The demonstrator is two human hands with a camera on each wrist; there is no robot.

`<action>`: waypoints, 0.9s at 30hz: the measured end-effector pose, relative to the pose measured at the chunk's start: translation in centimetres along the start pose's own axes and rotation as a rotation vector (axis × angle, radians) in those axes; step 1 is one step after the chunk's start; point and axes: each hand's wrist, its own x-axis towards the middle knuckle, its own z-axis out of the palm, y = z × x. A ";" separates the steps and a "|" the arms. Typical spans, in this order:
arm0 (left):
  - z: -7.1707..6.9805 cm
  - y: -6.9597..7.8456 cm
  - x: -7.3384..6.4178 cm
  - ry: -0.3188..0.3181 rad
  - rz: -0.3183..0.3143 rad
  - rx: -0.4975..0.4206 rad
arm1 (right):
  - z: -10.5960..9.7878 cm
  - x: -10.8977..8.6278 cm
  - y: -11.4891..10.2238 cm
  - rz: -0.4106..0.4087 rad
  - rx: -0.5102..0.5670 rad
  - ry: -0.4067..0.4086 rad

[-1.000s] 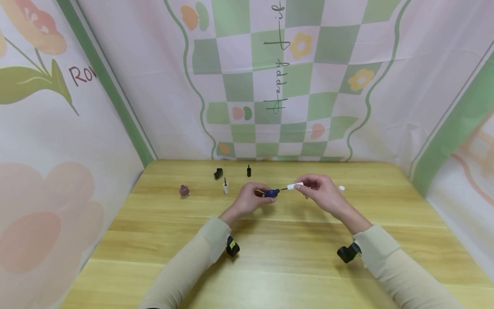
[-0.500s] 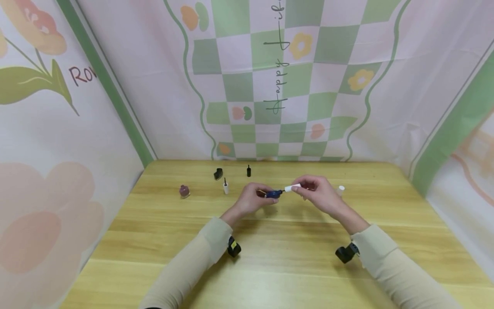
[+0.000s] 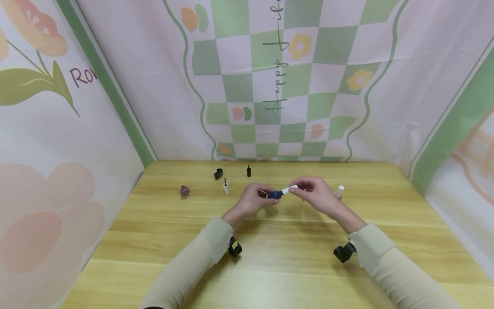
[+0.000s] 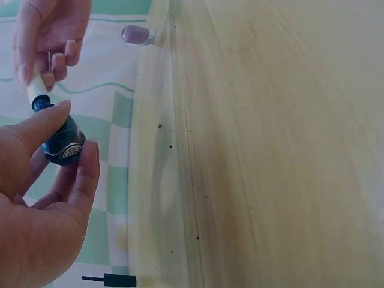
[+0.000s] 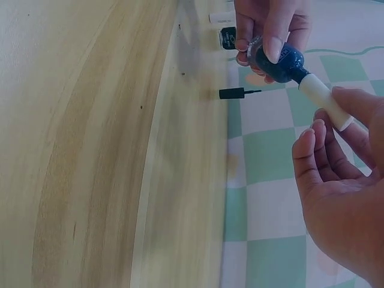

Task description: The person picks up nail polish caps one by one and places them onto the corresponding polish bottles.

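My left hand (image 3: 251,198) holds a dark blue nail polish bottle (image 3: 275,195) between thumb and fingers, tilted with its neck toward the right. The white brush cap (image 3: 289,189) is pinched by the thumb and fingers of my right hand (image 3: 315,194). In the right wrist view the cap (image 5: 324,100) meets the bottle's neck in one line, and its brush is out of sight inside the bottle. The left wrist view shows the bottle's label (image 4: 72,151) between my left fingertips. Both hands are raised above the wooden table (image 3: 270,266).
At the left stands an uncapped mauve polish bottle (image 3: 185,192). A white brush cap (image 3: 226,187) and a black one (image 3: 248,171) stand brush-up. Near them is a black bottle (image 3: 218,173). Beyond my right hand is a white-capped bottle (image 3: 340,191). A printed curtain (image 3: 266,141) borders the table's back.
My right hand has moved left, bringing the white cap to the blue bottle. The brush stem that showed between them has gone into the neck. My left hand has shifted slightly right.
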 end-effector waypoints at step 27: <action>0.0 -0.1 -0.1 -0.018 -0.019 0.020 | -0.7 0.1 -0.1 -0.010 -0.039 -0.038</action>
